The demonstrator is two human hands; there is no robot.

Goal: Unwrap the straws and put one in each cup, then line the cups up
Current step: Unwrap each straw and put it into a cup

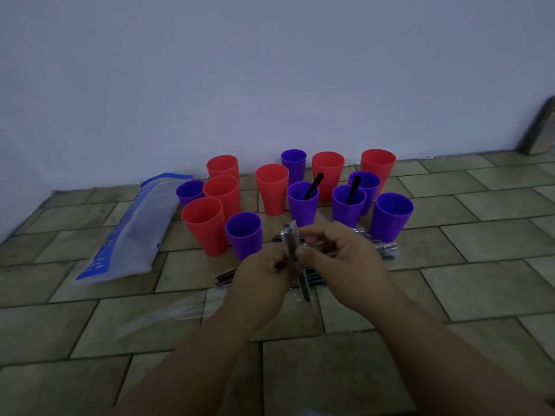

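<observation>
Several red and purple cups stand in a loose cluster on the tiled floor near the wall. Two purple cups hold a black straw: one in the middle (302, 202) and one to its right (348, 205). Both my hands hold one black wrapped straw (290, 242) upright in front of the cups. My left hand (264, 271) grips its lower part, my right hand (339, 259) pinches the clear wrapper near the top. A pile of wrapped straws (387, 249) lies on the floor behind and under my hands, partly hidden.
A blue and white plastic bag (132, 232) lies flat at the left of the cups. Empty clear wrappers (168, 313) lie on the tiles at the lower left. The pale wall runs behind the cups; a board (540, 130) leans at the far right.
</observation>
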